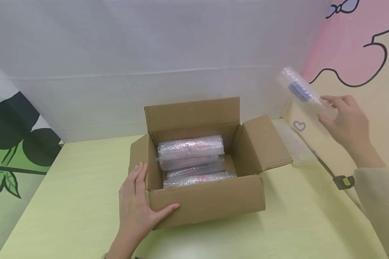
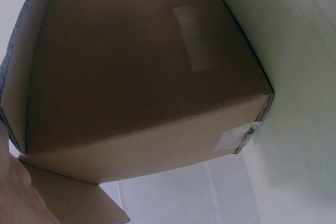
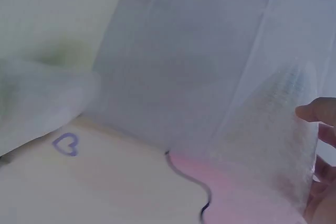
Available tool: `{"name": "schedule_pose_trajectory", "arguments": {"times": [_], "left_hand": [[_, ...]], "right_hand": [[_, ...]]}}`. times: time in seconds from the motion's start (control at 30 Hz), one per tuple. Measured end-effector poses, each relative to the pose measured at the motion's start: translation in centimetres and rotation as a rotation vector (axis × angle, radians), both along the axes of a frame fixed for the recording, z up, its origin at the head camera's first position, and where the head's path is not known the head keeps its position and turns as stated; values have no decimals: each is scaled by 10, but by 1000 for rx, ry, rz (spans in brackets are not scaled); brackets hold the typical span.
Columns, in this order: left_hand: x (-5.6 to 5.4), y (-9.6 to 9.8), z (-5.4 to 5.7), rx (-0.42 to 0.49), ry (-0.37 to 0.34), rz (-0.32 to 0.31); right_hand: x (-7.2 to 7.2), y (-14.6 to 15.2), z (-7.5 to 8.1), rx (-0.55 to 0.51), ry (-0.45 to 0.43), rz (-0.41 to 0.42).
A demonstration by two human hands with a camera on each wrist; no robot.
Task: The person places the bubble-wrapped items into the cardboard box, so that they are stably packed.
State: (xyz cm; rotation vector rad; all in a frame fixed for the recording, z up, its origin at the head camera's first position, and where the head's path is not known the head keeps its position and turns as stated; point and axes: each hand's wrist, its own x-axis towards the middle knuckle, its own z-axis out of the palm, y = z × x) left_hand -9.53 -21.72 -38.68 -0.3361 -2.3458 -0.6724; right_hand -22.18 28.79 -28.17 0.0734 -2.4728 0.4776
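An open cardboard box (image 1: 207,199) stands on the pale table with its flaps spread. Inside lie several bubble-wrapped rolls (image 1: 191,146), some showing pink through the wrap. My left hand (image 1: 134,205) rests on the box's near left corner, thumb along the front flap and fingers against the left flap. In the left wrist view, the taped side of the box (image 2: 136,66) fills most of the picture. Up to the right, away from the box, my right hand (image 1: 348,120) holds a bubble-wrapped roll (image 1: 299,91) by one end, with something blue inside.
Translucent wrap (image 1: 293,144) lies on the table beyond the right flap. A white cloth (image 1: 116,54) hangs behind the box. At the right stands a printed panel (image 1: 353,64), with a dark buckle (image 1: 343,181) near my right sleeve.
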Motion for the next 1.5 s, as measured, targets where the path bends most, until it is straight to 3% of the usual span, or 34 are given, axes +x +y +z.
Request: {"name": "schedule_pose_trajectory", "arguments": {"times": [0.13, 0.27, 0.4, 0.5, 0.8, 1.13, 1.37, 1.5], "left_hand": [[0, 1, 0, 0, 16, -2], [0, 1, 0, -3, 20, -3], [1, 0, 1, -8, 7, -1], [2, -1, 1, -12, -10, 0], [4, 0, 0, -11, -18, 0], [4, 1, 2, -13, -22, -3], [6, 1, 3, -19, -28, 3], [6, 2, 3, -16, -28, 1]], "right_hand": [[13, -45, 30, 24, 136, 166], [23, -85, 56, 127, 200, 417], [26, -120, 71, 227, 149, 669], [27, -147, 74, 296, 66, 778], [25, -214, 61, 561, -217, 915], [23, -241, 41, 756, -305, 973], [27, -248, 31, 798, -374, 968], [30, -249, 30, 839, -332, 966]]}}
